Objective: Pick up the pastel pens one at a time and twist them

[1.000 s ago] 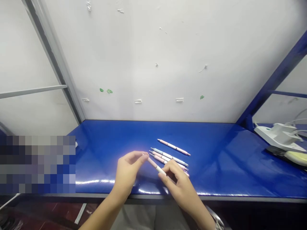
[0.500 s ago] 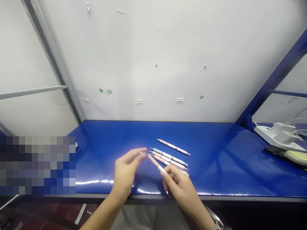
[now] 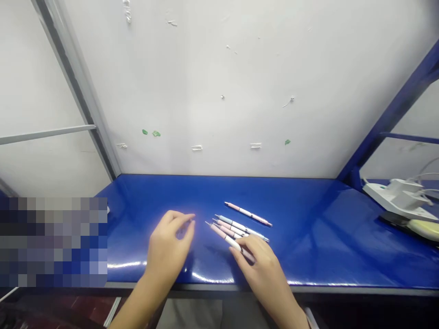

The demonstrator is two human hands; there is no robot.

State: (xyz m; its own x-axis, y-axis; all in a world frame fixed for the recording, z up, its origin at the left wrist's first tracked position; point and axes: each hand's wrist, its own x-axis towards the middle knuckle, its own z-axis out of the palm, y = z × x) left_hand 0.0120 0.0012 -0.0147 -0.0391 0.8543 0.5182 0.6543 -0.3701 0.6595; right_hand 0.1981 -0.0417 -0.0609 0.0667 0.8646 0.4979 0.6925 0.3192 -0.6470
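My right hand is closed around a slim pink-and-white pen, its thin metal tip pointing up and left. The pen sits at the near side of a group of similar pens, low over the table or resting on it; I cannot tell which. Beside it lie a blue-and-white pen and pink-and-white pens, partly covered by the hand. My left hand is left of the pen tips, thumb and forefinger brought together in a pinch. Whatever may be between those fingertips is too small to make out.
Farther back on the glossy blue table lies a separate pink-and-white pen. A white power strip with plugs and a dark-and-yellow object are at the right. The white wall rises behind the table's back edge.
My left hand has drawn away from the pen tip, to the left. My right hand has brought the pen down alongside the other pens.
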